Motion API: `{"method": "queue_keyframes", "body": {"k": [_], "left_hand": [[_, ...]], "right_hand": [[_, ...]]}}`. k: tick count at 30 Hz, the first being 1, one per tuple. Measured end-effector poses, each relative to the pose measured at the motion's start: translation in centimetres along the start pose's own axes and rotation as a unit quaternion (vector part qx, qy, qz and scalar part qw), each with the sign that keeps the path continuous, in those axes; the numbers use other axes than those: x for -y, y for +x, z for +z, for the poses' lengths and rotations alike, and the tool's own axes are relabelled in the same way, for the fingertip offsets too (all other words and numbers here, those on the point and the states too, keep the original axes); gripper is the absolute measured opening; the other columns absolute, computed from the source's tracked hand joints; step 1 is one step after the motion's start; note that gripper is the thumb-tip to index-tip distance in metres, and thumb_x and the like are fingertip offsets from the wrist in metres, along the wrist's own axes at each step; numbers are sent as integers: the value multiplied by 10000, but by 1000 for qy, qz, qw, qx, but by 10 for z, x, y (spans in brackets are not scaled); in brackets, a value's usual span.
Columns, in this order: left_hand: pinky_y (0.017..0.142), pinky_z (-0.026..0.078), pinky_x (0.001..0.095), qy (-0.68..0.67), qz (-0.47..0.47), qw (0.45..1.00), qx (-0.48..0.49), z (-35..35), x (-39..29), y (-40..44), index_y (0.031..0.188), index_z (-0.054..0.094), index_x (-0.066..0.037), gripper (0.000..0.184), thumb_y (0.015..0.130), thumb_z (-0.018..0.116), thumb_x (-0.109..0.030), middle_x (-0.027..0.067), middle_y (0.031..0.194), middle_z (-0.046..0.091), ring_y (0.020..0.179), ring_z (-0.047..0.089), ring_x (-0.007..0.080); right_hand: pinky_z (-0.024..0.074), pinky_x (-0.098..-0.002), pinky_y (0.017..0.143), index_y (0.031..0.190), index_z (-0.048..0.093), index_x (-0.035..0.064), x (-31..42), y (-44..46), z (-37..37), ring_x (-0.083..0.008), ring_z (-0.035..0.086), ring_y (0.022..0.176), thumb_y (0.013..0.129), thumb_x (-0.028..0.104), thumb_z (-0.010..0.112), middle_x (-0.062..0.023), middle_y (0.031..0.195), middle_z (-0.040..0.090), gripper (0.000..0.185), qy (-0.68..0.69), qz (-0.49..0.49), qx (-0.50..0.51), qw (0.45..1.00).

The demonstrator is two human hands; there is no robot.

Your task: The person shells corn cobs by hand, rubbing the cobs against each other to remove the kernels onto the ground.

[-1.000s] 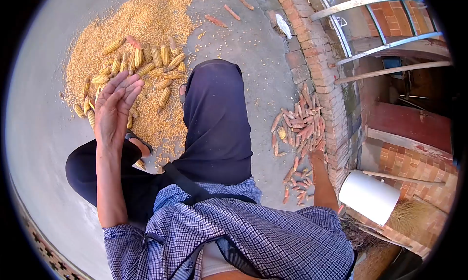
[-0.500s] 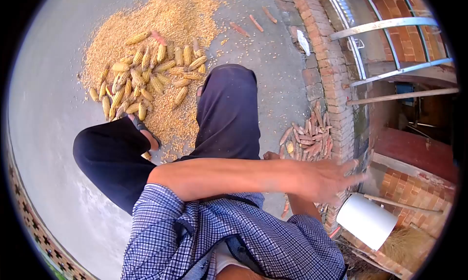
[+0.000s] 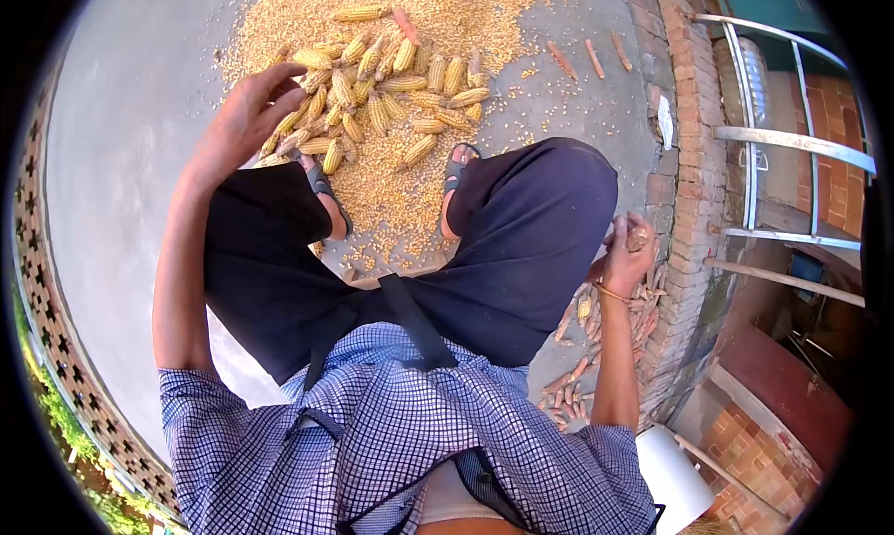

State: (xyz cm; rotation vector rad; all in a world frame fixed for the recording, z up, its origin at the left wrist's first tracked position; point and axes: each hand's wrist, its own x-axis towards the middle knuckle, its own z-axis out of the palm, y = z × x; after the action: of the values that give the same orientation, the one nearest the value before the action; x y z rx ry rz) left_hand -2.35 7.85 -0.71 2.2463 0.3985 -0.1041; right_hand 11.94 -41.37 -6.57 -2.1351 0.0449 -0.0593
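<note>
My left hand (image 3: 253,116) hovers at the left edge of a heap of yellow corn cobs (image 3: 377,111), its fingers bent and thumb apart, with nothing visible between them. Loose kernels (image 3: 438,23) spread around and beyond the cobs. Beside my right knee, my right hand (image 3: 631,256) is closed around a cob (image 3: 638,240); only its round brownish end shows between the fingers. Below that hand lies a pile of reddish stripped cobs (image 3: 643,321), partly hidden by my wrist and forearm.
My sandalled feet (image 3: 332,158) stand at the near side of the kernels. A low brick edge (image 3: 691,153) runs along the right, with a metal railing (image 3: 792,139) beyond it. At the lower right is a white bucket (image 3: 672,479). Several reddish cobs (image 3: 596,60) lie apart.
My left arm has swung from across my body back to the left, beside the corn. My right hand has risen from the stripped cobs, now with a cob in it. The view has shifted.
</note>
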Motion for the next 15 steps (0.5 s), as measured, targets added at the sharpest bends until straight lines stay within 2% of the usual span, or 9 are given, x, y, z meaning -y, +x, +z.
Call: {"method": "queue_keyframes", "body": {"k": [2,4,7,8,10,11,12,14,15], "left_hand": [[832,515,310,-50,-26,998,-16,-17,35,11,1278,533,63,393,1005,536,-220,122,1023,678,944,635,160],[807,519,313,-31,-27,999,-4,-25,35,21,1277,533,60,402,1008,528,-238,117,1008,679,908,639,158],[772,519,309,53,-52,997,37,-24,32,42,1261,536,58,398,1003,526,-245,128,972,682,852,649,166],[763,521,314,79,-57,993,66,-21,31,50,1256,536,59,396,999,529,-242,136,966,682,845,653,175],[745,525,325,130,-69,981,127,-14,39,73,1246,537,61,393,991,533,-238,152,954,680,830,662,192],[735,533,356,171,-21,976,129,-6,69,88,1227,539,66,388,981,534,-235,181,948,678,837,676,231],[729,540,387,180,-35,973,143,3,77,100,1218,542,69,384,982,527,-233,187,959,679,842,687,267],[801,531,411,203,-44,963,171,22,77,121,1169,560,71,364,970,535,-232,209,992,670,916,672,313],[845,516,423,243,-18,954,173,39,93,135,1141,571,68,344,962,536,-224,221,1020,662,958,656,331]], "right_hand": [[462,-243,599,1056,608,-6,61,-2,19,-97,558,671,899,45,668,-54,888,633,176,31,-79,-15,996],[458,-256,611,1063,605,4,101,-8,35,-117,564,698,882,15,675,-68,910,643,194,66,-168,-3,984],[455,-286,611,1051,602,-1,120,-10,46,-167,568,707,842,-48,678,-98,912,653,228,-111,-350,92,926],[453,-294,609,1047,602,-4,120,-9,48,-181,565,697,832,-59,680,-103,905,653,236,-119,-373,87,916],[449,-310,606,1039,600,-11,118,-9,49,-209,560,677,811,-81,684,-113,893,653,253,-136,-418,81,895],[463,-299,619,1030,595,-27,113,-11,50,-194,573,692,822,-101,664,-114,875,658,231,-105,-376,72,918],[468,-294,624,1031,591,-31,110,-11,51,-189,577,699,829,-106,654,-116,873,659,224,-89,-369,57,923],[479,-284,633,1033,584,-38,104,-10,53,-179,585,712,843,-116,634,-119,868,661,211,-59,-353,30,933],[491,-275,642,1046,567,-53,102,-10,51,-174,593,732,867,-123,602,-133,871,661,195,-68,-355,30,932]]}}
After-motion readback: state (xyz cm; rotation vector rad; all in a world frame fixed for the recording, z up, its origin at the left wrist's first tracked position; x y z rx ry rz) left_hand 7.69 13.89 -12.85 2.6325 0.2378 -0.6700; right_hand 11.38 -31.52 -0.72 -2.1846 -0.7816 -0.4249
